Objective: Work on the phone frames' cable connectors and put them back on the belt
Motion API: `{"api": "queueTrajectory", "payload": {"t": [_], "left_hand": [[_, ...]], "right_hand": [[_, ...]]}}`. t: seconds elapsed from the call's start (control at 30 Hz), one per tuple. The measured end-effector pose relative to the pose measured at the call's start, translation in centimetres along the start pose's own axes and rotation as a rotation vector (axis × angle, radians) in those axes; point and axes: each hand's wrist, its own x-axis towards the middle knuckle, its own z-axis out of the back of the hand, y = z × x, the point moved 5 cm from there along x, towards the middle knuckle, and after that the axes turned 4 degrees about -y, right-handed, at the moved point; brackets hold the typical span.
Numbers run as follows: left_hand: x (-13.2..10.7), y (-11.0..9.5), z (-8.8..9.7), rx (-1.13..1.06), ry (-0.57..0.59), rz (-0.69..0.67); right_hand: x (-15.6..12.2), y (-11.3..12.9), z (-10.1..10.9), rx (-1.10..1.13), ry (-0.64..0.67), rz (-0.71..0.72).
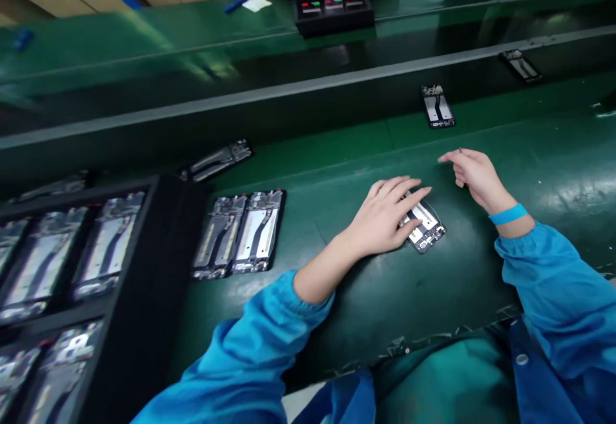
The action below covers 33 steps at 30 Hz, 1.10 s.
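Note:
My left hand (382,215) lies over an opened phone (426,228) on the green bench, its fingers stretched out and spread. Much of that phone is hidden beneath it; the lower end shows a circuit board and pale metal plates. Above the bench to the right, my right hand (474,174) has its index finger extended and the other fingers curled in. A tiny dark spot shows by its fingers, too small to name. Two more opened phones, one (219,238) beside the other (257,231), lie left of my left hand.
A black tray (139,283) of opened phones stands at the left. Along the green bench's back (337,161) lie more phones, one (219,160) leaning, another (437,106) flat, another (522,66) farther right. Across the divider, another person's hands rest on a black box (334,23) with lit displays.

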Motion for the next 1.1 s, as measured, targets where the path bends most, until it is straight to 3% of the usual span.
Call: {"api": "queueTrajectory", "payload": {"t": [0.1, 0.23, 0.33, 0.43, 0.67, 0.93, 1.0, 1.1], "left_hand": [[1.1, 0.8, -1.2, -0.037, 0.024, -0.018], [-0.8, 0.1, -1.2, 0.021, 0.005, 0.062], [-2.6, -1.3, -0.7, 0.012, 0.022, 0.063], [-2.7, -1.9, -0.8, -0.03, 0.035, 0.08], [-2.0, -2.3, -0.9, -0.009, -0.086, -0.025], [-2.2, -2.2, -0.2, -0.174, 0.016, -0.018], [-1.9, -2.5, -0.4, -0.161, -0.007, -0.05], [-1.9, -2.8, -0.9, -0.11, -0.056, -0.08]], "right_hand": [[-2.2, 0.1, 1.2, -0.287, 0.073, 0.07], [-7.0, -0.2, 2.1, -0.826, 0.168, 0.16], [-10.5, -0.4, 1.0, -1.064, 0.263, 0.181], [-12.5, -0.5, -0.8, -1.178, 0.344, 0.203], [-13.0, -0.3, -1.9, -1.194, 0.4, 0.224], [-13.0, 0.5, -1.8, -1.136, 0.456, 0.212], [-12.8, 0.5, -1.5, -1.055, 0.452, 0.117], [-12.9, -0.6, -1.1, -0.812, 0.507, -0.257]]}}
